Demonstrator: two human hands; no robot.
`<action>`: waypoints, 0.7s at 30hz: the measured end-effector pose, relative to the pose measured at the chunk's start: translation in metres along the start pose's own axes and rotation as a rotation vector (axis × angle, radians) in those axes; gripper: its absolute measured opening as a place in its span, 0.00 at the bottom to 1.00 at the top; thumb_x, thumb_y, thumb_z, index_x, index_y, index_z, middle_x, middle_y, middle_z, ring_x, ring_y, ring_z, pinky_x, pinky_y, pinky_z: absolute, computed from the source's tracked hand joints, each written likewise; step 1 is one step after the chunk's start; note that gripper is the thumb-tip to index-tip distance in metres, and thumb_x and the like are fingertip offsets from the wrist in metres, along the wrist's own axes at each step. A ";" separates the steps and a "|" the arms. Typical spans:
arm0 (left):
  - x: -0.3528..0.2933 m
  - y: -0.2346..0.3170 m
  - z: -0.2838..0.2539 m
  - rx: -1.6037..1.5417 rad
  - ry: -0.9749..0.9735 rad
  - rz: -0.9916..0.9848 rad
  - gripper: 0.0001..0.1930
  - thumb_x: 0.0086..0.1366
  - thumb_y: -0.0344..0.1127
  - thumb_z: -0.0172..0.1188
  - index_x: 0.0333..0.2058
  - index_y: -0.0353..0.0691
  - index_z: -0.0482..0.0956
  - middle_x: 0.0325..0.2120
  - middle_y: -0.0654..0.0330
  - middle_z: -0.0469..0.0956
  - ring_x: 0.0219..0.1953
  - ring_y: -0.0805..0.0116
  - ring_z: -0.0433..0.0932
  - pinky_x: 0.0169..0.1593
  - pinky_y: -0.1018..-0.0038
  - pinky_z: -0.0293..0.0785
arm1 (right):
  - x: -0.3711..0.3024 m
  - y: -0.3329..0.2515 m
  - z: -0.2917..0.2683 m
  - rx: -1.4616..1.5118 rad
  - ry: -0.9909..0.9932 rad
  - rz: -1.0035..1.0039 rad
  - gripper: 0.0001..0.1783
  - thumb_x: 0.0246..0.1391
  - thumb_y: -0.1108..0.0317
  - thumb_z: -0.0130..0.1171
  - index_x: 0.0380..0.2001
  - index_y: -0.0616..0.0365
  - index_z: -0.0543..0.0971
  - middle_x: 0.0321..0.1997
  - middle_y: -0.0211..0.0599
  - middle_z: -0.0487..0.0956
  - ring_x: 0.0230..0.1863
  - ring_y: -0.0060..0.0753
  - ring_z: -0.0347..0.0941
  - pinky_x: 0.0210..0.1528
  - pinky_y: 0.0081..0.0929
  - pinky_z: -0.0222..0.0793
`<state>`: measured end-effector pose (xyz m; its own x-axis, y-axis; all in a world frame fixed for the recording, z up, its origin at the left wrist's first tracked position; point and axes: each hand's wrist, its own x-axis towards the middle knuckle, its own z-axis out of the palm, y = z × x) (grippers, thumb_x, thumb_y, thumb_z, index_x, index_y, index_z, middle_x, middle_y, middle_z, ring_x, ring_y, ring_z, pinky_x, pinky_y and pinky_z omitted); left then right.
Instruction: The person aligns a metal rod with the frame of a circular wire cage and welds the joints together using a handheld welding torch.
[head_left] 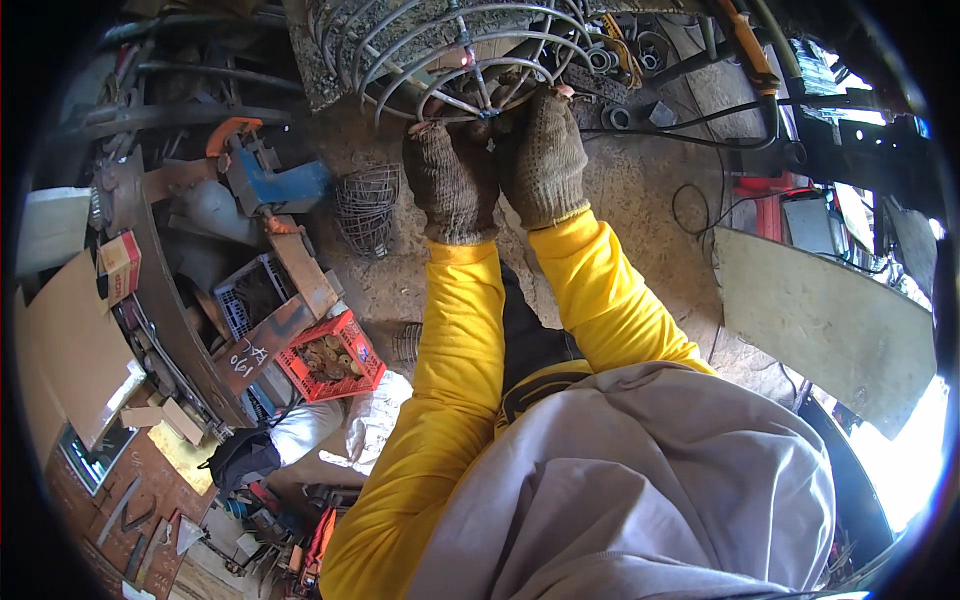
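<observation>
At the top of the view, both hands work on a wire cage (450, 50) that rests on a dusty concrete floor (640, 200). The left hand (450, 180), in a knitted glove, is closed around the lower wires of the cage, near the hub where the curved wires meet. The right hand (545, 160), also gloved, is closed on the wires just beside it, and the two gloves touch each other. A small red glowing spot (465, 60) shows on the wires just above the hands.

Left of the hands lie a smaller wire basket (365, 205), a blue tool (270, 180) and a red crate (330, 355) with round metal parts. Black cables (700, 130) run over the floor to the right of the cage, near a grey sheet (820, 320).

I judge that the main risk is heat: if the glowing spot is hot metal, the knitted gloves give weak protection and the fingers are near to it. The cage could also spring or roll if one hand loosens, because the wires are bent under tension. The cables near the cage could catch on it when it moves.
</observation>
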<state>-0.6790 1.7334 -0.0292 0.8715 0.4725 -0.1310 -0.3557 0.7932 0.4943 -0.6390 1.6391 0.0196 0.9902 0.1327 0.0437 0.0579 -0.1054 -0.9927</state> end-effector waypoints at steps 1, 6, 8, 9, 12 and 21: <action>0.000 0.001 0.002 -0.013 0.011 -0.009 0.27 0.65 0.51 0.61 0.56 0.39 0.72 0.48 0.51 0.79 0.47 0.53 0.79 0.52 0.55 0.76 | 0.000 -0.002 0.000 0.093 -0.007 0.070 0.08 0.59 0.70 0.56 0.42 0.57 0.75 0.35 0.42 0.81 0.38 0.50 0.79 0.45 0.39 0.74; -0.002 0.004 0.025 0.022 0.038 0.042 0.28 0.65 0.54 0.60 0.55 0.40 0.73 0.45 0.49 0.80 0.43 0.50 0.80 0.50 0.50 0.76 | 0.004 -0.008 0.006 0.203 0.119 0.169 0.22 0.69 0.52 0.43 0.35 0.59 0.77 0.27 0.38 0.80 0.31 0.37 0.76 0.39 0.32 0.72; -0.002 0.005 0.028 -0.045 0.019 0.024 0.28 0.65 0.54 0.61 0.55 0.39 0.73 0.45 0.49 0.80 0.43 0.50 0.80 0.51 0.50 0.76 | 0.009 0.002 0.008 0.315 0.118 0.288 0.14 0.67 0.58 0.49 0.38 0.58 0.76 0.30 0.38 0.81 0.33 0.37 0.78 0.41 0.31 0.73; -0.002 0.006 0.028 -0.062 0.010 0.016 0.29 0.65 0.54 0.60 0.55 0.39 0.73 0.45 0.49 0.80 0.43 0.50 0.80 0.51 0.50 0.76 | 0.009 0.007 0.007 0.343 0.104 0.312 0.11 0.66 0.61 0.52 0.40 0.57 0.76 0.31 0.38 0.81 0.35 0.37 0.79 0.42 0.31 0.74; -0.001 0.005 0.026 -0.079 -0.020 -0.005 0.30 0.65 0.55 0.60 0.55 0.37 0.73 0.45 0.48 0.80 0.43 0.51 0.80 0.51 0.51 0.77 | 0.007 -0.006 0.006 0.349 0.067 0.300 0.09 0.65 0.63 0.56 0.43 0.56 0.76 0.33 0.36 0.82 0.36 0.35 0.80 0.42 0.29 0.75; 0.004 -0.005 0.012 0.074 0.129 0.130 0.29 0.68 0.57 0.57 0.51 0.33 0.73 0.44 0.50 0.80 0.44 0.55 0.79 0.52 0.56 0.76 | 0.008 0.005 0.001 -0.429 0.095 -0.173 0.16 0.53 0.65 0.67 0.43 0.53 0.76 0.34 0.37 0.83 0.36 0.41 0.82 0.41 0.33 0.76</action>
<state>-0.6697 1.7268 -0.0220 0.7678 0.6183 -0.1681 -0.4328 0.6939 0.5755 -0.6304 1.6404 0.0147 0.9674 0.0957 0.2346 0.2509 -0.4899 -0.8349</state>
